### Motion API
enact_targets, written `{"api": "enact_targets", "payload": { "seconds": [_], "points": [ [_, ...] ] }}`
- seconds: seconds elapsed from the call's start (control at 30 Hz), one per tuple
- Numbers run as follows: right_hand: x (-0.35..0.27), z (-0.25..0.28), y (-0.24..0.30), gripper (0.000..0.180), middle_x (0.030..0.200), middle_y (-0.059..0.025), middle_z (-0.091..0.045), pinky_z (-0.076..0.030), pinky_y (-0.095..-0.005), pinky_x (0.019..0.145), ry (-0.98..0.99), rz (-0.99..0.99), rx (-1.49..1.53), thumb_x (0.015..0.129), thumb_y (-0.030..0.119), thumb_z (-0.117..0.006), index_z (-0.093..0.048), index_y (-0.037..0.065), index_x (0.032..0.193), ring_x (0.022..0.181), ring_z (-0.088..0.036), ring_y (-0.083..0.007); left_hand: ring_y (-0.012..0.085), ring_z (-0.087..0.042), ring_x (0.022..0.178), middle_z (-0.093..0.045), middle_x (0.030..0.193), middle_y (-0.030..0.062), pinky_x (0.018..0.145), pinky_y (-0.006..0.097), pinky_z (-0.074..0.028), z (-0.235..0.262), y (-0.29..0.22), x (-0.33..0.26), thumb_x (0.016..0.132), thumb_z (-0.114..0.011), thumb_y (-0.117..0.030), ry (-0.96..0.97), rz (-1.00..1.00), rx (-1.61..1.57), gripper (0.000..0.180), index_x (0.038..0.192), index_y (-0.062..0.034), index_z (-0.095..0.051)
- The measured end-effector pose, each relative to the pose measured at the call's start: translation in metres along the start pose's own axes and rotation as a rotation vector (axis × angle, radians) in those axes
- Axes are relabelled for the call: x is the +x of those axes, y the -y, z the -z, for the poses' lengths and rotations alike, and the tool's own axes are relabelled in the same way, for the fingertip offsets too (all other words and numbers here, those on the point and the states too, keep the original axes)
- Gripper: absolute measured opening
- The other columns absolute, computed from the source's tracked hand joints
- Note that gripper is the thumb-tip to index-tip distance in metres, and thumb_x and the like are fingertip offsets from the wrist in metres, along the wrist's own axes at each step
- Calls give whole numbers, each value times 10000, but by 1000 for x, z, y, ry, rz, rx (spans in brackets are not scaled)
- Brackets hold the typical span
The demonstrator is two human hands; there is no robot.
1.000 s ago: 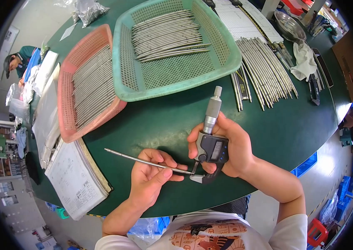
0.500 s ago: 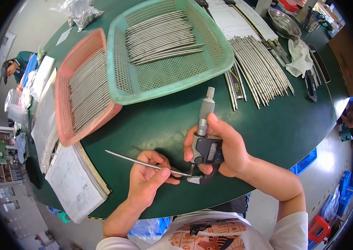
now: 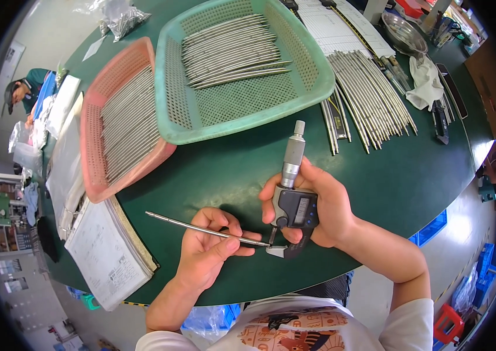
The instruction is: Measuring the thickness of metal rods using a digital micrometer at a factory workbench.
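Observation:
My left hand (image 3: pixel 208 248) pinches a thin metal rod (image 3: pixel 186 224) between thumb and fingers. The rod slopes from upper left down to the right, and its right end lies at the jaws of a digital micrometer (image 3: pixel 296 206). My right hand (image 3: pixel 329 210) is wrapped round the micrometer's dark frame, thumb along the silver thimble, which points up and away. Whether both jaws touch the rod is too small to tell. Beyond my hands, a green plastic basket (image 3: pixel 248 126) holds many similar rods (image 3: pixel 233 50), and a pink basket (image 3: pixel 93 175) holds more.
More rods (image 3: pixel 371 99) lie in a row on the green table (image 3: pixel 224 175) at right, beside a white cloth (image 3: pixel 423 82) and a metal bowl (image 3: pixel 405 34). An open binder (image 3: pixel 107 257) lies at left. Another person (image 3: pixel 26 93) is at the far left.
The micrometer has turned slightly in my right hand, so its display shows more fully. The rod and my left hand have shifted only slightly.

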State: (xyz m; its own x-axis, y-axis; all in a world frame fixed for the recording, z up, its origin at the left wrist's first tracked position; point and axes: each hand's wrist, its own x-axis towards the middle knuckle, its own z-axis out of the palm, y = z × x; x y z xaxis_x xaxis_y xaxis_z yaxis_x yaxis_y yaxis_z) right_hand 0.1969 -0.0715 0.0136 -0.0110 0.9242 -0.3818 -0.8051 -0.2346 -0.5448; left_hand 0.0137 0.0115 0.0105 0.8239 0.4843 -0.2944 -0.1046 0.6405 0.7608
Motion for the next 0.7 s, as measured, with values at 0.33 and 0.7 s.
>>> {"api": "enact_targets", "payload": {
  "seconds": [0.33, 0.7],
  "points": [
    [1, 2, -2, 599, 704, -148, -561, -368, -222, 354, 16, 9, -33, 806, 543, -282, -522, -4, 858, 407, -470, -151, 311, -544, 927, -473, 888, 103, 730, 345, -525, 1, 3, 1, 759, -522, 50, 37, -16, -15, 243, 935, -30, -376],
    [0, 0, -2, 548, 670, -111, -567, -361, -228, 384, 21, 8, 0, 813, 523, -329, -515, 8, 836, 393, -437, -135, 182, -558, 631, -518, 719, 97, 552, 272, -492, 7, -4, -1, 811, -473, -109, 6, 78, 14, 173, 927, 12, -428]
  ]
}}
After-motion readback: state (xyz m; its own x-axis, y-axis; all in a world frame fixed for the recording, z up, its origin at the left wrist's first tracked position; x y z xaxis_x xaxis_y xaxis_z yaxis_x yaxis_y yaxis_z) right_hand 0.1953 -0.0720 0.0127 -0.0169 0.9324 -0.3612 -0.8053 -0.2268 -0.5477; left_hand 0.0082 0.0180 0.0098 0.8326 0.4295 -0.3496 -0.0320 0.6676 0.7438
